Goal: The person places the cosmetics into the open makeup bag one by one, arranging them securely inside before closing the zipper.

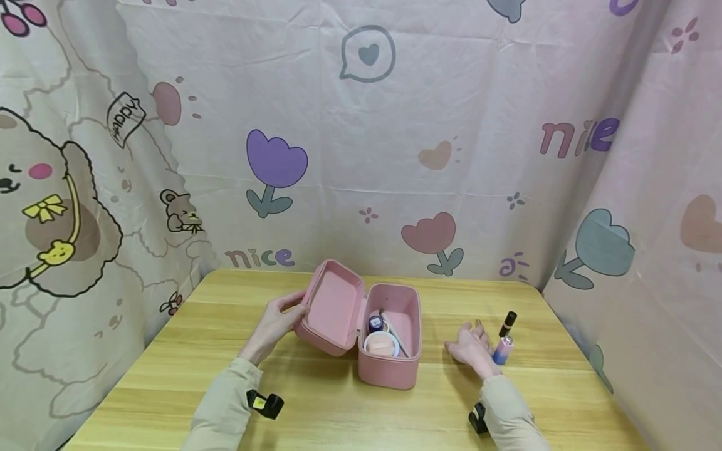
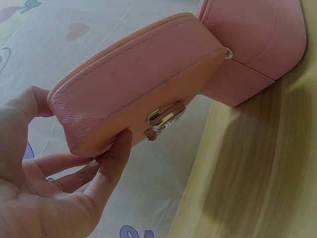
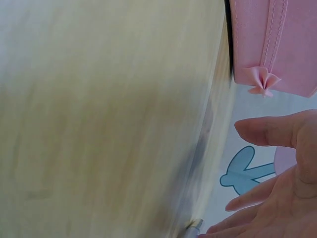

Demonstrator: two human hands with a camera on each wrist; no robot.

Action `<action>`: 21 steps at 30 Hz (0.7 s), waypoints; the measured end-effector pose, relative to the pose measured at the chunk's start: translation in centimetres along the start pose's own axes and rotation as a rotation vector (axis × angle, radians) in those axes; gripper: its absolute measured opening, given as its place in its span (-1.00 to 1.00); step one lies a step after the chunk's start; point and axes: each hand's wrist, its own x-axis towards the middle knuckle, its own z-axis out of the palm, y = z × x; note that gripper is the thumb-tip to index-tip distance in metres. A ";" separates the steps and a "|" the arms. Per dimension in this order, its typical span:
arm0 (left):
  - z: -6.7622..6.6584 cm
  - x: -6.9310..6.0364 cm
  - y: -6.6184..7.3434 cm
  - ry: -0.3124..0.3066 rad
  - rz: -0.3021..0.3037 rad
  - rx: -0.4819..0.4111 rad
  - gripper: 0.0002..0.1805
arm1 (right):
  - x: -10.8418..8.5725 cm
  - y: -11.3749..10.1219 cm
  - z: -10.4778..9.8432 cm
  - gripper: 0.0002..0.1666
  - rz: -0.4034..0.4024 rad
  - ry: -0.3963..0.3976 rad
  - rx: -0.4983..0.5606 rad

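A pink case (image 1: pixel 389 374) stands with its lid (image 1: pixel 334 304) swung out to the left. My left hand (image 1: pixel 281 321) grips the lid's outer edge; in the left wrist view the fingers and thumb of the left hand (image 2: pixel 69 188) pinch the lid's corner (image 2: pixel 89 114). Inside the case lie a round peach item (image 1: pixel 380 345), a dark blue item (image 1: pixel 375 323) and a thin stick (image 1: pixel 393 334). My right hand (image 1: pixel 470 348) is right of the case, fingers spread. A small silver-ended item (image 3: pixel 195 227) is by the fingertips of the right hand (image 3: pixel 277 198); contact is unclear.
A pink and blue bottle (image 1: pixel 503 351) and a black tube (image 1: pixel 508 324) stand just right of my right hand. The wooden table (image 1: pixel 316 413) ends at a printed curtain (image 1: pixel 338 188) behind, with more curtain at both sides.
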 end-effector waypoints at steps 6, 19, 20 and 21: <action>-0.1 0.0 0.0 0.000 0.002 0.010 -0.40 | -0.1 0.2 -0.1 0.00 -0.026 0.006 -0.012; 0.0 0.0 0.0 0.011 0.002 0.004 -0.40 | -0.5 0.7 0.2 -0.82 -0.161 0.105 -0.006; 0.0 0.0 0.0 0.009 0.002 0.005 -0.40 | -0.5 0.8 0.2 -0.83 -0.181 0.126 -0.007; 0.0 0.0 0.0 0.007 0.003 0.007 -0.40 | -0.4 0.8 0.2 -0.82 -0.198 0.146 -0.013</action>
